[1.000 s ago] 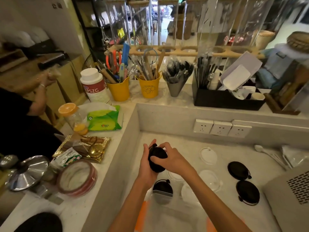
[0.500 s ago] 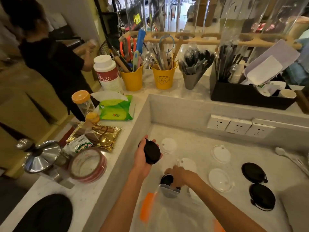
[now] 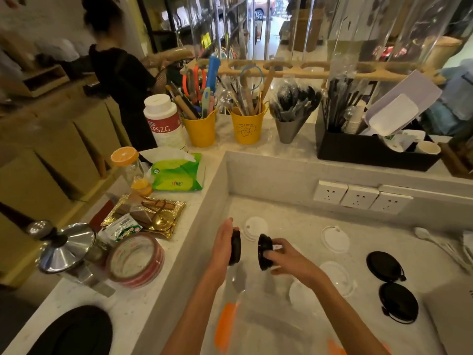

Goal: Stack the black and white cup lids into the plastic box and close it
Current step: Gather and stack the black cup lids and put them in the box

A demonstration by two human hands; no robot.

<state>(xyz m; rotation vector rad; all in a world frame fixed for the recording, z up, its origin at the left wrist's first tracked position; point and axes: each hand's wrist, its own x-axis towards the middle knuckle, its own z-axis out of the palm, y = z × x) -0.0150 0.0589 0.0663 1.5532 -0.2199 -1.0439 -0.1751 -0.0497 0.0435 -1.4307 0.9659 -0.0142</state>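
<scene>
My left hand (image 3: 224, 243) grips a stack of black lids (image 3: 236, 248) on edge. My right hand (image 3: 286, 260) holds another black lid (image 3: 263, 248) upright, a short gap away from that stack. Below both hands lies the clear plastic box (image 3: 258, 326) with orange clasps (image 3: 225, 325), at the bottom edge of the view. White lids lie on the lower counter: one behind my hands (image 3: 256, 226), one farther right (image 3: 334, 238), one near my right forearm (image 3: 335, 275). Two black lids (image 3: 385, 266) (image 3: 399, 304) rest at the right.
A raised ledge on the left carries a tape roll (image 3: 135, 261), a gold tray (image 3: 146, 213), a metal lid (image 3: 65, 248) and tissues (image 3: 179, 174). Yellow utensil buckets (image 3: 247, 126) and a black caddy (image 3: 371, 149) stand behind. Wall sockets (image 3: 358, 198) face me. A person (image 3: 120, 80) stands at far left.
My right hand came up from the box holding a black lid and now holds it beside the stack in my left hand. The view tilted further left.
</scene>
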